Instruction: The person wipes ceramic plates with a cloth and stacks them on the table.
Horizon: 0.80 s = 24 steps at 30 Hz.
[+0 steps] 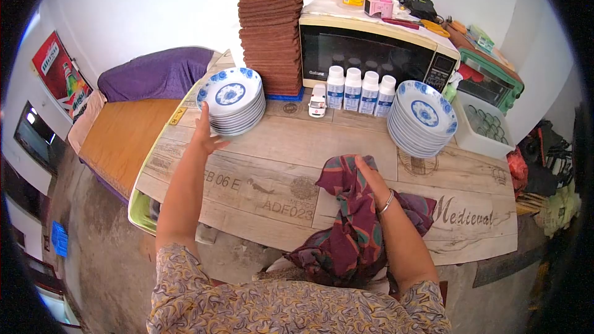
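My left hand (207,134) reaches to the near left side of a stack of blue-and-white plates (247,114), its fingers apart. The fingertips overlap the rim in view, and I cannot tell whether they touch it. Closed on a maroon and green plaid cloth (356,235), my right hand (371,180) is over the front part of the table, a bangle on its wrist. The cloth hangs bunched down over the table's front edge toward my lap. Farther right stands a second stack of similar plates (427,133), tilted in view.
Folded brown towels (270,43) rise in a tall pile beside the microwave (365,49). Several white bottles (352,89) and a toy van (317,101) stand before it. A white bin of glasses (476,127) is at right. A couch (136,105) lies left of the wood-patterned table (272,167).
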Tool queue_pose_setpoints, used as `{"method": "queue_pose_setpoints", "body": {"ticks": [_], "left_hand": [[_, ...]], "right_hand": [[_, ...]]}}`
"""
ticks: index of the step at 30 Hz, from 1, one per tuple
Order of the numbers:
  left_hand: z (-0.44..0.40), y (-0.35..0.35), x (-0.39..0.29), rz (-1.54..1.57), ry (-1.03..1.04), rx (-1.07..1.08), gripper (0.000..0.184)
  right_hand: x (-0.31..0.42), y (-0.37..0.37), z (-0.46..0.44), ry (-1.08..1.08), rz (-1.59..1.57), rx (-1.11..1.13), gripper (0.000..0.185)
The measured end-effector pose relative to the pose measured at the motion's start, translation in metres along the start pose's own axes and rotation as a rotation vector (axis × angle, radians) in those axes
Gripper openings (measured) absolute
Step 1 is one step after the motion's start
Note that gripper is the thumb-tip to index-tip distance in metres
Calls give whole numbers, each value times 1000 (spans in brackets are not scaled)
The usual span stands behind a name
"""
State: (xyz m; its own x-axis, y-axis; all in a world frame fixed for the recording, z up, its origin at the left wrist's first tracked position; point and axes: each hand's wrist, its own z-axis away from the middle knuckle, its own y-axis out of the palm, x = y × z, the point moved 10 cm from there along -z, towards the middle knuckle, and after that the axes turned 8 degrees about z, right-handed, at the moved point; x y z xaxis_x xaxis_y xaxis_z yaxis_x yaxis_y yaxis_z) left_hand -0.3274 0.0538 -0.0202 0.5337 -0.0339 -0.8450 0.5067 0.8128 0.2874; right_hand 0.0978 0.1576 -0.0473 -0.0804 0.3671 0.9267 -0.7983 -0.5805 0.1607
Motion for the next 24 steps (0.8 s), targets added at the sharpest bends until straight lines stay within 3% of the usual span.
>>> {"method": "queue_pose_setpoints", "body": {"ticks": [6, 7, 10, 14, 17, 19, 22, 24], "left_hand": [[9, 34, 6, 177, 143, 74, 87], [20, 35, 2, 161, 131, -1, 76], [-6, 27, 3, 171, 45, 78, 78], [-2, 15, -7, 103, 92, -13, 71], [-10, 8, -5, 117, 84, -30, 67], [-13, 8, 0, 165, 107, -16, 65], [1, 29, 20, 179, 201, 254, 68], [39, 49, 53, 169, 105, 205, 70]], "right_hand": [[-7, -6, -9, -11, 21, -15, 55], [-10, -5, -11, -16, -18, 3, 56], [-15, -7, -13, 7, -34, 12, 57], [-20, -9, -15, 44, -66, 1, 56], [-12, -25, -18, -111, 128, -138, 55], [-12, -12, -11, -26, 65, -35, 57], [7, 1, 4, -20, 139, -5, 60], [4, -3, 1, -21, 212, -33, 63]]}}
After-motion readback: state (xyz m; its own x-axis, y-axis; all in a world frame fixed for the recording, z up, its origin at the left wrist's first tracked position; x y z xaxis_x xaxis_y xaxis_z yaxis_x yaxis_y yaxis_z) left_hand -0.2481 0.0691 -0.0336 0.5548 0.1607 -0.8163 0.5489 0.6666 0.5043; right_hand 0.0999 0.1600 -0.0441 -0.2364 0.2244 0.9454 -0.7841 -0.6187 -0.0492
